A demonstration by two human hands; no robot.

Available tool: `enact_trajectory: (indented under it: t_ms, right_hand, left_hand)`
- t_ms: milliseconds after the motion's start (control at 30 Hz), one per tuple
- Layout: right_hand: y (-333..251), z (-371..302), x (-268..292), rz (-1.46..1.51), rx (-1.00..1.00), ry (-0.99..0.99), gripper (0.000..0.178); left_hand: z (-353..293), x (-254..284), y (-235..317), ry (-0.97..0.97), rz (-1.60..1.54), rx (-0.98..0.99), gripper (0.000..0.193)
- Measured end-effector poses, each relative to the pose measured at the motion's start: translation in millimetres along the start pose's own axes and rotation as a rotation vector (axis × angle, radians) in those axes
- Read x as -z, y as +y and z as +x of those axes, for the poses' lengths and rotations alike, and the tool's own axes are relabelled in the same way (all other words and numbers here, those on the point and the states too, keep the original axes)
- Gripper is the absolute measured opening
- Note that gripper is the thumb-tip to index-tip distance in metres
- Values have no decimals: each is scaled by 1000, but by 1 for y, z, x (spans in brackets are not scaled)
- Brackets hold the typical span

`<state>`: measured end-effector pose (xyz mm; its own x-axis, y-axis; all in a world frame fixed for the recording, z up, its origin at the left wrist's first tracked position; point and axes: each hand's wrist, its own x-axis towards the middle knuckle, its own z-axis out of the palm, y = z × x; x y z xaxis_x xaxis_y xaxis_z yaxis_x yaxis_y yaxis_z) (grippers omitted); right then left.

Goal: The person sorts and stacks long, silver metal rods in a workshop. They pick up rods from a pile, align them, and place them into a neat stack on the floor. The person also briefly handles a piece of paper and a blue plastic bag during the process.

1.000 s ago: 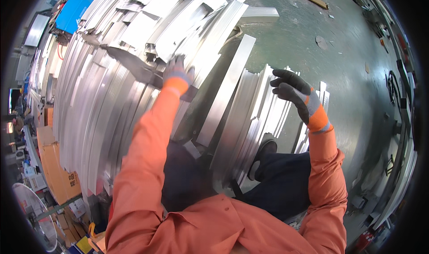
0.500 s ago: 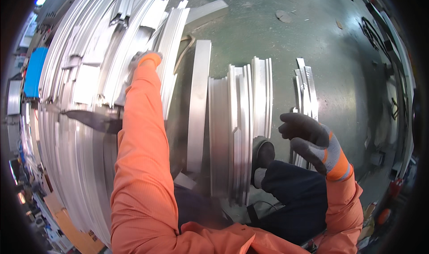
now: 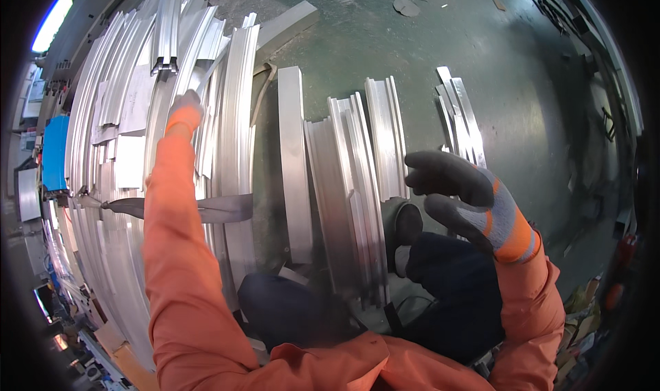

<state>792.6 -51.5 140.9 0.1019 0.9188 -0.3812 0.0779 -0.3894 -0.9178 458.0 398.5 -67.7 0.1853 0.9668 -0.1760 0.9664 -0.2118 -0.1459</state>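
Note:
My left hand, in a grey glove with an orange cuff, is stretched far forward over a stack of long silvery metal profiles. It is at one of the profiles, but its fingers are hidden and blurred, so their grip does not show. My right hand, in a dark-palmed grey and orange glove, hovers in front of my right knee. Its fingers curve with the thumb apart, and nothing is between them. Behind that hand lie several narrow metal strips on the floor.
Between the stack and my right foot lie a flat-sided metal bar and several grooved profiles. A dark strap crosses the stack. A blue box stands at the far left. Coiled black cable lies at the upper right.
My left hand has shifted left along the stack, its arm swinging the same way. The view has tilted slightly. My right hand keeps its curved, empty pose.

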Motion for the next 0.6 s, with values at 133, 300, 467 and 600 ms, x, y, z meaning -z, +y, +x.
enact_trajectory:
  t_ms: [133,300,467,600]
  right_hand:
    - [5,-9,0,80,144,71,45]
    - [31,36,-21,5,231,223,92]
    - [57,66,76,584,610,448,32]
    - [162,62,151,-574,-28,849,36]
  left_hand:
    - [-75,-10,-39,-130,-724,5,24]
    - [-281,33,85,-114,-1654,-122,23]
    - [-379,85,275,101,-813,-1217,55]
    - [-356,56,222,-163,-1051,-891,50]
